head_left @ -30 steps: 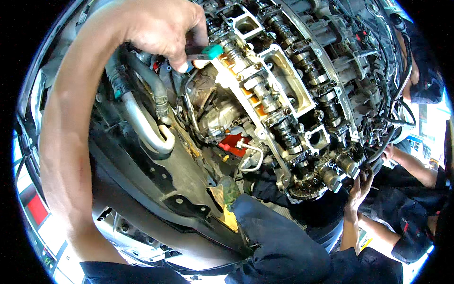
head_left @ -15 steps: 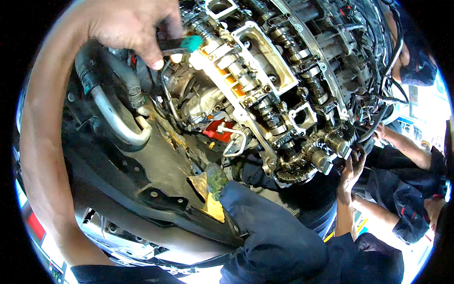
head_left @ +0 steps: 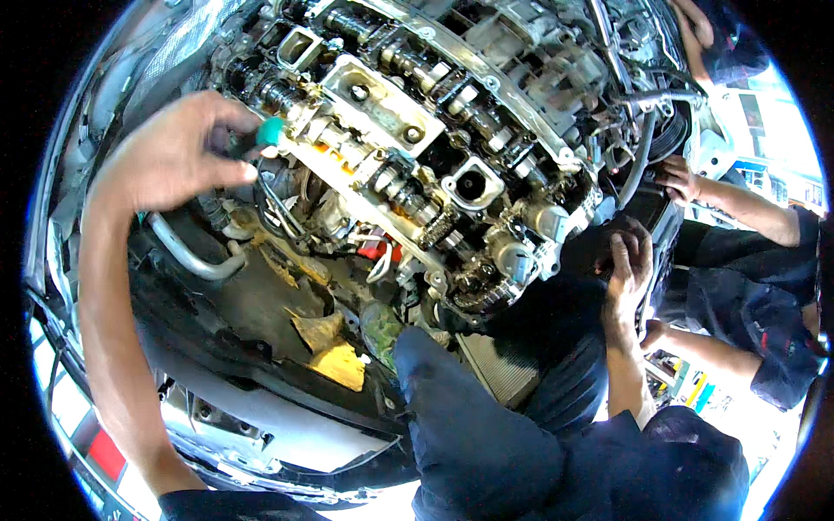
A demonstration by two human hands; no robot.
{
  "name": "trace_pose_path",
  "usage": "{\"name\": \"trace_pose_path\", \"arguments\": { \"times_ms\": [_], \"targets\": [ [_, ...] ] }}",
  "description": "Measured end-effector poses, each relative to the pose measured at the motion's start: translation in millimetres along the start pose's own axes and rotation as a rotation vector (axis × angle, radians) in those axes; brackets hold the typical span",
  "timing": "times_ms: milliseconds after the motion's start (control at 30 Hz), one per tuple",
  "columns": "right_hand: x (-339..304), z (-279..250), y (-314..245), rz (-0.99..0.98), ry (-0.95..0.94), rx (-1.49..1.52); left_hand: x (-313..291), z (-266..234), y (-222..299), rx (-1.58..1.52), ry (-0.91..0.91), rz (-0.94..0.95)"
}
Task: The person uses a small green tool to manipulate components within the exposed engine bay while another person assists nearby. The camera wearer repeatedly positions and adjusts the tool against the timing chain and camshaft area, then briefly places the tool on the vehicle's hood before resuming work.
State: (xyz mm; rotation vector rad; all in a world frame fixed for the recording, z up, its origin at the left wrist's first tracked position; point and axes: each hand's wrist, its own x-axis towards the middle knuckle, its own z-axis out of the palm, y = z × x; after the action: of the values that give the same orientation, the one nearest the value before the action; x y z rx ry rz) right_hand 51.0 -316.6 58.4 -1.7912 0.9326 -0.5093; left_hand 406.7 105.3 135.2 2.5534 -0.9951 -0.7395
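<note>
The left hand [head_left: 178, 152] is closed around a tool with a teal handle [head_left: 270, 131]; the teal end pokes out from between thumb and fingers on the hand's right side, and the tool's working end is hidden, so what it bears on cannot be told; the handle sits just beside the left end of the exposed camshaft [head_left: 382, 178], which runs slantwise across the open top of the engine [head_left: 486, 113]. The right arm, in a dark blue sleeve [head_left: 469, 425], reaches down below the lower edge of the engine; the right hand is out of sight past a green cloth [head_left: 380, 323], so its grip cannot be seen. A silver pipe [head_left: 187, 260] curves below the left hand; another person's hand [head_left: 630, 260] rests near the engine's right edge.
</note>
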Motion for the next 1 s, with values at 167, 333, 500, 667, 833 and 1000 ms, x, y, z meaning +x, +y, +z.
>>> {"name": "trace_pose_path", "arguments": {
  "times_ms": [167,333,500,667,833,1000],
  "targets": [
    [-28.7,-5.9,-23.7,-0.217,0.056,-0.280,-43.3,37.6,105.2,0.061,0.164,0.206],
    [-76.8,33.8,-30.6,-0.791,-0.740,-0.208,-60.4,61.2,148.8,-0.007,0.331,0.163],
    [-116.6,84.9,-31.4,-0.897,-1.528,-0.723,-76.8,82.1,149.8,-0.035,0.396,0.166],
    [-140.8,110.4,12.9,-0.853,-1.804,-0.739,-80.6,104.0,137.4,-0.082,0.463,0.100],
    [-150.1,121.7,27.7,-0.766,-1.772,-0.835,-82.1,122.6,112.6,-0.173,0.394,0.038],
    [-147.4,133.2,47.6,-0.669,-1.728,-0.953,-60.1,112.6,125.2,0.012,0.515,0.131]
  ]
}}
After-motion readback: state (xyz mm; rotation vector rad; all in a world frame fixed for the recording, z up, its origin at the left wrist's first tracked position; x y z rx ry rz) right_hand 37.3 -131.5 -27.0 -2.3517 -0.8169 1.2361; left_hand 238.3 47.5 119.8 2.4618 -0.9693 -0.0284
